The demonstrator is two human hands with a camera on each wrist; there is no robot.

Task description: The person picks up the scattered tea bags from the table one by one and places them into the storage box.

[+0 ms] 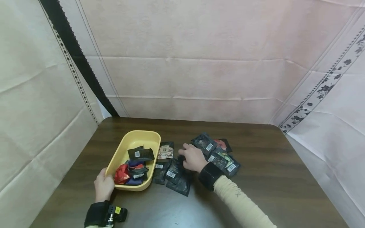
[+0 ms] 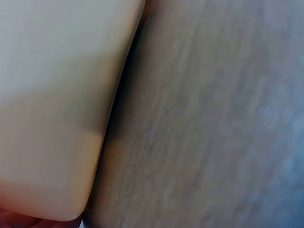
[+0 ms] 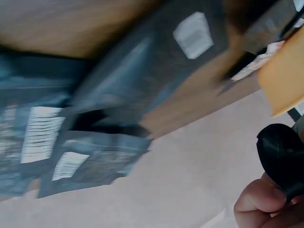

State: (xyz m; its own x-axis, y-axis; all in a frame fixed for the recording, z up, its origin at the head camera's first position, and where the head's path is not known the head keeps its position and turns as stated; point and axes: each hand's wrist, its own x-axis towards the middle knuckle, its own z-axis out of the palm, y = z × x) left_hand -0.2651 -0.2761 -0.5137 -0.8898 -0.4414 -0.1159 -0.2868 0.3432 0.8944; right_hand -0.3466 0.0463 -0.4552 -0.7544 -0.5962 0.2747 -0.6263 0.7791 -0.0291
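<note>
At the near left corner of the yellow plastic bin, my left hand grips the rim. In the left wrist view the bin's pale side wall fills the left part. Small packets lie inside: a black packet on top, a crumpled red packet, and blue ones partly hidden. My right hand is over the packets right of the bin. Its thumb and fingers pinch a black, smooth piece, apparently a packet, mostly hidden by the hand. Dark packets with white barcode labels lie below it.
Right of my hand is a pile of several dark packets, with a red-and-black packet behind. A packet with a pale picture lies against the bin's right side. The brown wooden table meets pale cloth walls.
</note>
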